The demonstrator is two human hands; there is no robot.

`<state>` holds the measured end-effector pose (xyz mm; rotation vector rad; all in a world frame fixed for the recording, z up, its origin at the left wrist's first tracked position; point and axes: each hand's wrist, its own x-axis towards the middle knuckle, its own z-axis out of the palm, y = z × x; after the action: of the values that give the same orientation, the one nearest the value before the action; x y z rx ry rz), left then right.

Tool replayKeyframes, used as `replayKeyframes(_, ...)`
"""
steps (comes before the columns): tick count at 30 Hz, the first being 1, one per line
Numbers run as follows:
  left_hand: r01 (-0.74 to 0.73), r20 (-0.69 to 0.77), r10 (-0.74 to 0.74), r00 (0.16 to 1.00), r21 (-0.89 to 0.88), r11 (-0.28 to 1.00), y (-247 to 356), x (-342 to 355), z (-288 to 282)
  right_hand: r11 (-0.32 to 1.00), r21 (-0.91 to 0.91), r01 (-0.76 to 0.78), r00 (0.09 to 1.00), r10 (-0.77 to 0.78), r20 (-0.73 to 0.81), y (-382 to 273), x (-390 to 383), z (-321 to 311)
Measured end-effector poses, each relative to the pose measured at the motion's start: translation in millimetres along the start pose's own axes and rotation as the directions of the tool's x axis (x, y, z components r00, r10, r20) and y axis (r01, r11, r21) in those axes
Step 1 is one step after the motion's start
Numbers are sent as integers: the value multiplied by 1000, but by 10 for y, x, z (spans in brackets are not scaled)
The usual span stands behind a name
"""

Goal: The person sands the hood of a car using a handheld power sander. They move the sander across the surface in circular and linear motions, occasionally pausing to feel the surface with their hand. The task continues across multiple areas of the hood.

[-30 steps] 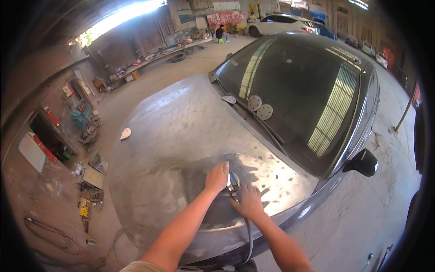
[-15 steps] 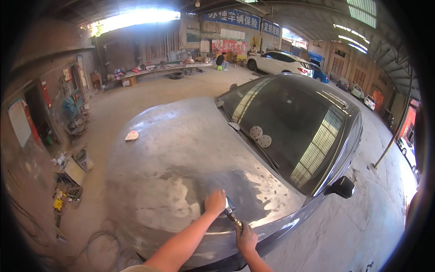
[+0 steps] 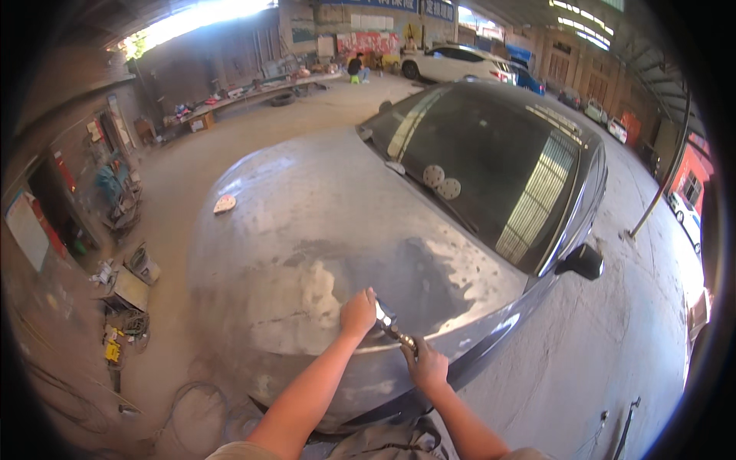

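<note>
A car's bare, patchy grey hood [image 3: 284, 192] spreads before me, with a darker patch [image 3: 414, 268] beside the tool. My left hand [image 3: 358, 313] is closed over the head of a hand-held air sander [image 3: 386, 316], low over the hood near its side edge. My right hand [image 3: 427, 364] grips the sander's rear end, where metal fittings show. The pad under my left hand is hidden, so I cannot tell whether it touches the metal. A round sanding disc [image 3: 224, 204] lies on the hood's far left part.
Two perforated sanding discs [image 3: 441, 182] rest at the windshield's base. A black side mirror [image 3: 581, 261] juts out at right. Hoses [image 3: 188, 414] lie on the floor at lower left. Farther off are a seated person [image 3: 356, 69], a long bench [image 3: 253, 96] and a white car [image 3: 456, 64].
My view has tilted downward, so the car sits higher in the picture. Both hands, still on the sander, have shifted slightly toward the hood's near edge.
</note>
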<state>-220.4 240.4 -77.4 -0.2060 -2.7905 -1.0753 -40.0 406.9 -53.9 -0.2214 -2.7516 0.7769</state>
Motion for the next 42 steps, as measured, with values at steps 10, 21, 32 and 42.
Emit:
replayKeyframes(10,47,110,-66,992,163,985,450,375,219,976,184,-118,991,103,85,394,-30,-78)
replayKeyframes(21,78,71,-120,990,431,899,1355,1145,984,900,384,-206,931,60,361,851,727,10)
replayKeyframes(32,303,21,-385,923,576,759,1926,1283,1010,601,658,-454,749,-142,647,935,539,-14)
replayKeyframes(42,332,-150,-300,942,534,777,874,1675,428,817,245,-522,426,1,905,3537,-925,-337)
